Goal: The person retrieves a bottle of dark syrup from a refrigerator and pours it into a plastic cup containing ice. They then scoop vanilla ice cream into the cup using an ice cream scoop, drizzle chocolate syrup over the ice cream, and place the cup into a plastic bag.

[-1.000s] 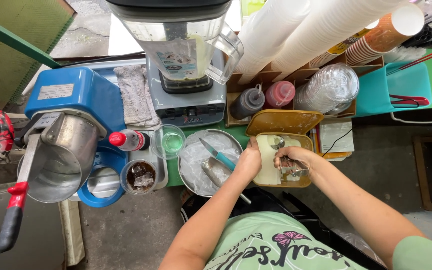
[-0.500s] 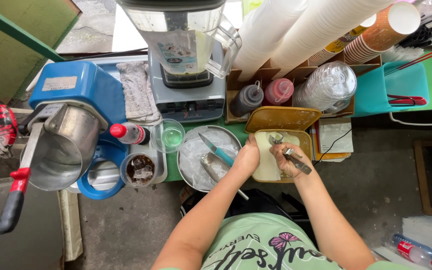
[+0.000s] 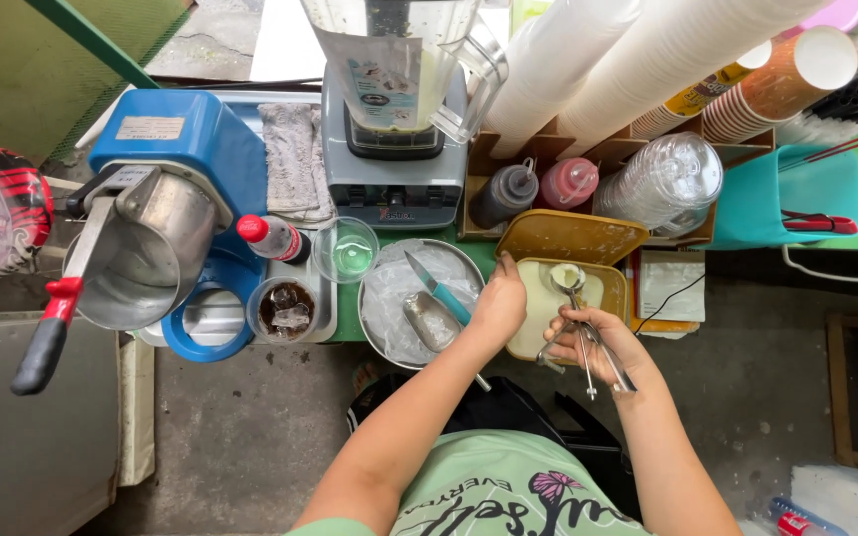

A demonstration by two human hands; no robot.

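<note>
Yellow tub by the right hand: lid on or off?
Off. The lid is swung back behind the yellow tub, pale ice cream exposed; right hand holds a scoop over it.

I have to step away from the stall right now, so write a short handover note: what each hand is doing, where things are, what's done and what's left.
Left hand: rests on the left rim of the open yellow rectangular tub of pale cream, steadying it.
Right hand: grips a metal spring-handled scoop, its bowl loaded with pale cream and held over the tub.
Nearby: round steel bowl of ice with a teal-handled knife and a metal ice scoop, left of the tub; clear plastic cup with dark liquid and ice farther left.
Done: a scoop is filled.
Left: that scoop is not yet emptied anywhere.
</note>
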